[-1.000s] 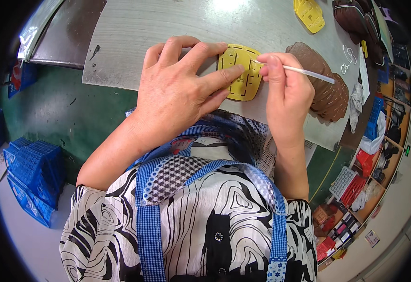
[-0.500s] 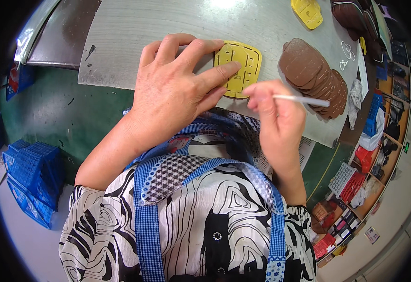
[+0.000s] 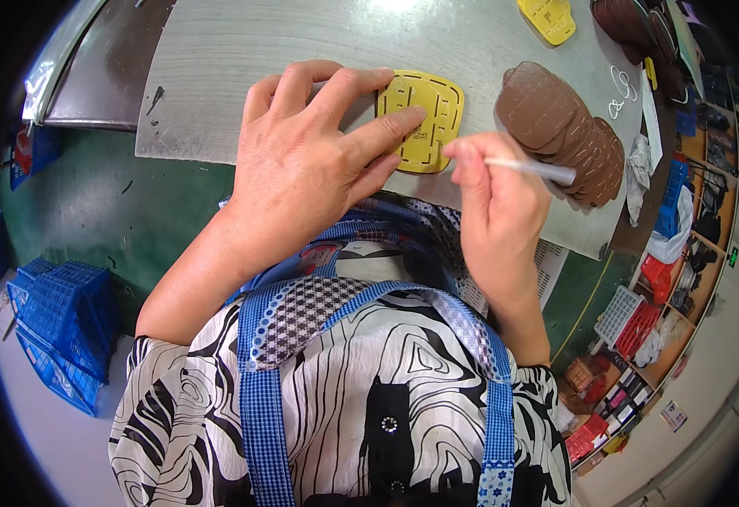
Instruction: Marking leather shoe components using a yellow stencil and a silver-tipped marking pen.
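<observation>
A yellow slotted template [image 3: 444, 118], a flat plate with rounded corners, lies near the front edge of the grey board. My left hand [image 3: 302, 152] rests on it with spread fingers, the fingertips pressing its top-left corner and its middle. Anything under the template is hidden. At the template's lower right edge, my right hand [image 3: 504, 198] is closed in a pinch on a thin white pen [image 3: 547, 171], slightly blurred, its tip hidden by the fingers. To the right lies an overlapping pile of brown slotted pieces [image 3: 555, 127].
The grey board [image 3: 200, 110] covers the work table. Another yellow template [image 3: 548, 19] lies at the far right, near dark brown pieces [image 3: 627, 34] and white string loops [image 3: 620, 89]. Blue crates [image 3: 69, 313] stand at lower left. Loaded shelves [image 3: 682, 313] run along the right.
My right hand with the pen has moved slightly up along the template's right edge. My left hand stays pressed on the template. The whole view has shifted a little.
</observation>
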The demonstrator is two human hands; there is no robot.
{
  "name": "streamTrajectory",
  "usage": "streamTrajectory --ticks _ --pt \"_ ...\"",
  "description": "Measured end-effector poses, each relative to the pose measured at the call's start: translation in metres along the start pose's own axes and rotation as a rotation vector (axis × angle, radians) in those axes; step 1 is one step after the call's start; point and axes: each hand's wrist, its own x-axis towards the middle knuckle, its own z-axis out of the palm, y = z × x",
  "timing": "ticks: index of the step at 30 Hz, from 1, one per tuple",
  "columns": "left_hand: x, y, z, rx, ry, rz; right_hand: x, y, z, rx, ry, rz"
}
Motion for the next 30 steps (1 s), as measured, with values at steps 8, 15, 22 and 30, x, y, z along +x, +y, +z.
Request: streamTrajectory --ticks 8,15,22,30 --pt "0.0 -0.006 -0.01 0.045 -0.122 0.013 -0.016 0.005 0.01 0.228 0.055 0.025" --pt "0.024 -0.037 -0.017 0.326 0.046 -0.018 -0.039 0.013 0.012 0.637 0.141 0.075" --pt "0.002 -0.002 -0.01 -0.144 -0.112 0.508 -0.037 0.022 0.002 0.418 0.159 -0.175" --pt "0.081 0.003 0.001 -0.222 0.218 0.546 -0.048 0.049 -0.034 0.368 0.498 0.132"
